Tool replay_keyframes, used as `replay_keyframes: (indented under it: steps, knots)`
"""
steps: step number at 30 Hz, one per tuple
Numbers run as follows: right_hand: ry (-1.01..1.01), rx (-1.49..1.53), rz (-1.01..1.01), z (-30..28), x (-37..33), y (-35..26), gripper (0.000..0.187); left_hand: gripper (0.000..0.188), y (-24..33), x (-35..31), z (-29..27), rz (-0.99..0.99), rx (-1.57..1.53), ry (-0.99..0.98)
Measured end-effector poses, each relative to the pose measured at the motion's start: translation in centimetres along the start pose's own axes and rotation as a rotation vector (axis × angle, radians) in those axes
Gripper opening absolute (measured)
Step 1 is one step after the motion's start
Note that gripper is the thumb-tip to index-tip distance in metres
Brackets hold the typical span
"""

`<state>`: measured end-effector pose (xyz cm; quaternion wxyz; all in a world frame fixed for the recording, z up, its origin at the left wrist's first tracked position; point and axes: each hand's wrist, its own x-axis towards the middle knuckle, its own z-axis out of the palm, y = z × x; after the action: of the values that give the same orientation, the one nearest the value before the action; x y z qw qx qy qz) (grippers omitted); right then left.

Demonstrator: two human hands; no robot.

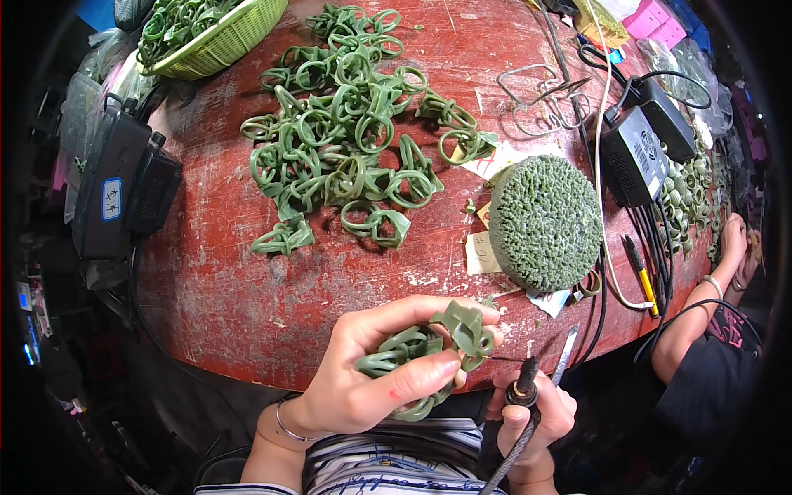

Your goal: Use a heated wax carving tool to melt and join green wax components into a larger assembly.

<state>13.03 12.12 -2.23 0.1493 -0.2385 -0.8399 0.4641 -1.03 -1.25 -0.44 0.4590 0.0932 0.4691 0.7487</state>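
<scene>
My left hand [363, 384] is closed around several green wax ring pieces [396, 355]. Its thumb and fingers pinch one jagged green wax piece [464, 330] at the front. In my right hand [538, 425] is a black-collared wax pen [523, 386], whose thin wire tip points left and reaches the edge of that piece; whether it touches I cannot tell. A slim tool with a flat metal blade [567, 351] and a grey textured handle also passes through the right hand's grip. Beyond my hands lies a loose pile of green wax rings [338, 157].
A round, rough-topped green block [546, 223] rests on paper scraps at right. Behind it are a bent wire stand [544, 99] and black power boxes [634, 157] with cables. A yellow-green basket [219, 49] stands far left, above a black device [115, 181]. Another person's arm [701, 305] is at right.
</scene>
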Motion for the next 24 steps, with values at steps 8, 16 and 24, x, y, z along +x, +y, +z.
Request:
replay_keyframes:
  steps: [8,16,24]
  knots:
    - [0.041,0.329,0.21,0.3,0.3,-1.6,0.066,0.036,-0.1,0.2,1.0,0.011,-0.097,0.023]
    - [-0.02,0.887,0.336,-0.4,1.7,-3.2,0.011,0.036,-2.3,0.3,2.2,0.229,0.097,-0.023]
    - [0.146,0.836,0.182,-0.6,1.6,-4.2,0.032,0.03,-2.3,0.2,2.7,0.461,0.596,0.117]
